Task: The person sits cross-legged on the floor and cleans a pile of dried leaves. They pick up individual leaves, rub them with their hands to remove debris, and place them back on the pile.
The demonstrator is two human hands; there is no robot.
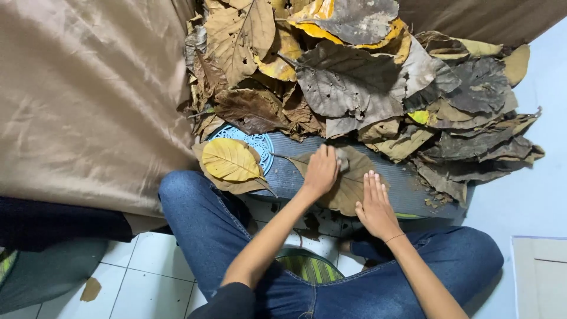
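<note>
A large dry brown leaf (348, 189) lies flat on a dark ribbed mat (401, 192) in front of my crossed legs. My left hand (322, 171) rests on the leaf's upper middle, fingers curled around a small grey thing that I cannot make out. My right hand (373, 204) lies flat on the leaf's right side, palm down, fingers together. A yellow leaf (231, 159) sits on a brown one to the left, over a light blue perforated plastic lid (260, 145).
A big heap of dry brown, grey and yellow leaves (354, 82) is piled behind the mat. Tan satin cloth (88, 100) covers the left side. White floor tiles (147, 266) show near my knees; a pale board (540, 277) lies at the bottom right.
</note>
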